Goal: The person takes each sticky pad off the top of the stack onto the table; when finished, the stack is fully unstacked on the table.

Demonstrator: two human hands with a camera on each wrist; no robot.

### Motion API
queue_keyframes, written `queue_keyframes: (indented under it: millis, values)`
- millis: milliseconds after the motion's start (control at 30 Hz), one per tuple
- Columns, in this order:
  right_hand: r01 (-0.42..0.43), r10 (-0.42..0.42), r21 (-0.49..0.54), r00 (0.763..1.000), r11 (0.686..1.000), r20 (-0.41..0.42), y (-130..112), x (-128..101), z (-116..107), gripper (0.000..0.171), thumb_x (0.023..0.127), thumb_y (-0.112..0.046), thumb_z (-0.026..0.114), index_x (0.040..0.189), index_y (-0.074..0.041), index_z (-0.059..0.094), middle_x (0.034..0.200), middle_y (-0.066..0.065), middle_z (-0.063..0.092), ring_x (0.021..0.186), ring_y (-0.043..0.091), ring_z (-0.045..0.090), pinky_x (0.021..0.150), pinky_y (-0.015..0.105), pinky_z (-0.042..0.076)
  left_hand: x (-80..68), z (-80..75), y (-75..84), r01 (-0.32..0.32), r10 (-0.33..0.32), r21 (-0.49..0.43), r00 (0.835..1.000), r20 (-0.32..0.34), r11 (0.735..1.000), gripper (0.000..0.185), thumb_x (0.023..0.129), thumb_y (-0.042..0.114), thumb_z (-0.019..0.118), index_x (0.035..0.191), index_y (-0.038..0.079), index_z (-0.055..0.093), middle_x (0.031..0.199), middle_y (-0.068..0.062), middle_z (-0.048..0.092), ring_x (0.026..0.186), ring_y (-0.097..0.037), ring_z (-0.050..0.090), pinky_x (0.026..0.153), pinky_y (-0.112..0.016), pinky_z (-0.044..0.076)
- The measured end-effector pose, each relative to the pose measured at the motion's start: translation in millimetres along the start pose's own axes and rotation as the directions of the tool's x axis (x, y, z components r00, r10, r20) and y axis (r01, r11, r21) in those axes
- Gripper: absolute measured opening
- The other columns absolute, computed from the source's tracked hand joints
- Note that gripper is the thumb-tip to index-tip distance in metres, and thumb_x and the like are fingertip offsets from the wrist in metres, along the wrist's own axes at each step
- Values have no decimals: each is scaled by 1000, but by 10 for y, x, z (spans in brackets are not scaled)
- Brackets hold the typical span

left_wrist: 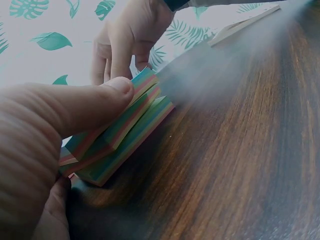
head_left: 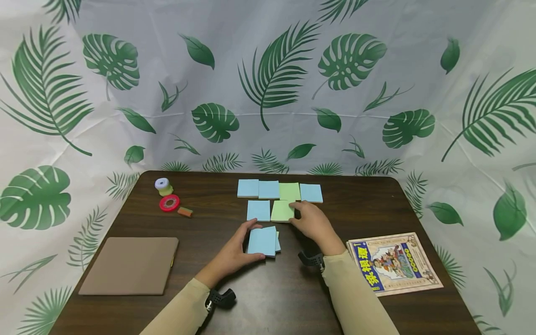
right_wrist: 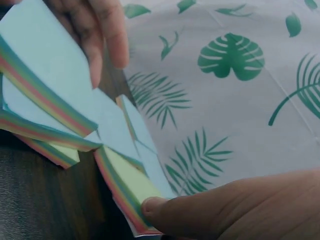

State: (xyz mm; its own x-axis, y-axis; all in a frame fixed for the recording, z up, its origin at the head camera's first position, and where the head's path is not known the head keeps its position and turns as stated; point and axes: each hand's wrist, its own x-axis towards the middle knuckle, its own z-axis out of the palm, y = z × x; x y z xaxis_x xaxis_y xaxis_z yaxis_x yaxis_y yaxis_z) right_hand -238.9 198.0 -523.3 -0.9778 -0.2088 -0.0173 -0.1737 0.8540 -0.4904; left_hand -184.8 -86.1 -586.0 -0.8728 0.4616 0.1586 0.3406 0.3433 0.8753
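Note:
In the head view, my left hand (head_left: 234, 249) grips a small pile of sticky note pads (head_left: 262, 241), thumb at the near edge and fingers at the far side. The top pad is blue; those beneath stick out askew, and striped edges show in the left wrist view (left_wrist: 120, 117). My right hand (head_left: 311, 221) pinches a green sticky note pad (head_left: 282, 211), its thumb on the near corner. Just left of that lies a blue pad (head_left: 258, 211). Behind them runs a row of pads: blue (head_left: 248, 188), blue (head_left: 268, 189), green (head_left: 289, 191) and blue (head_left: 311, 192).
A brown folder or notebook (head_left: 130, 266) lies at the left. Beyond it are a red tape roll (head_left: 164, 203), a small orange and green block (head_left: 185, 212) and a white-and-yellow-green round item (head_left: 164, 186). Illustrated booklets (head_left: 393, 264) lie right, near my right sleeve. A leaf-print curtain stands behind the table.

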Motion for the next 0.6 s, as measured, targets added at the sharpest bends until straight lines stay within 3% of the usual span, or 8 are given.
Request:
queue_keyframes:
  millis: [100,233,500,600]
  values:
    - [22,-20,-35,999,999,41,15,9,55,53,102,-23,79,151,-10,65,151,20,64,141,42,59,113,60,51,-3,0,-2,3,-3,5,1000,2,1000,106,86,22,96,168,10,32,161,-1,57,149,-23,51,126,-46,35]
    - [51,-44,-84,996,995,77,45,17,116,57,101,-27,80,153,-10,63,139,17,63,127,35,61,104,54,54,-1,1,-5,-9,9,3,1000,0,1000,105,86,23,96,168,8,32,161,-1,57,150,-24,50,126,-47,35]
    - [73,-66,-100,995,992,76,52,25,125,60,100,-31,82,152,-9,63,139,16,62,128,35,61,106,53,54,-4,3,-5,-3,3,-3,1000,-5,1000,105,87,25,95,168,6,32,161,-2,57,150,-25,50,126,-46,34]
    - [70,-63,-93,995,993,77,42,13,111,59,100,-32,82,151,-9,64,136,16,62,118,31,65,101,51,55,-6,5,1,1,-1,-6,1000,-2,1000,105,87,25,95,168,7,32,161,-1,57,150,-24,50,126,-49,34]
